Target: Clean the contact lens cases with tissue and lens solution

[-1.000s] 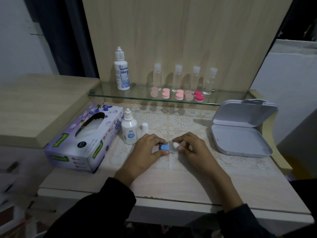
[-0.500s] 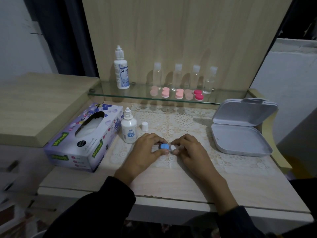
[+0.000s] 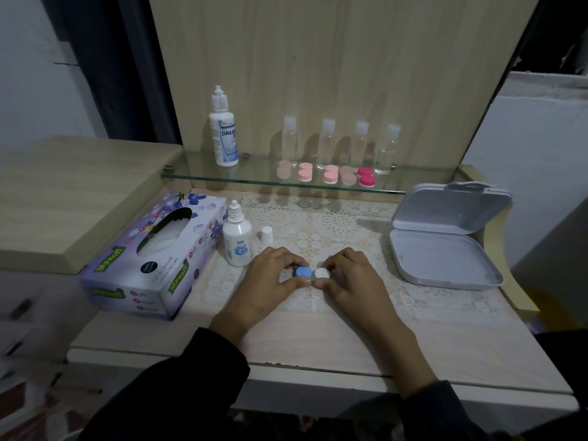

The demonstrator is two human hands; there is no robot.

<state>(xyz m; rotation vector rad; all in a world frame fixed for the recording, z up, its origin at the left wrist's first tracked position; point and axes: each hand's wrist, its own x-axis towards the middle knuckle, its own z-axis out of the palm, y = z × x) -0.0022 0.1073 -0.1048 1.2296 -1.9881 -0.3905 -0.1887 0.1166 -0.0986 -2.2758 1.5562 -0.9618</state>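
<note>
Blue cap [image 3: 301, 271] and white cap [image 3: 321, 273] now touch, pinched by left hand [image 3: 270, 281] and right hand [image 3: 356, 281].

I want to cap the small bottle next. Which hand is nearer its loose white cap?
Left. The left hand lies just below the cap; the right hand is farther right.
</note>
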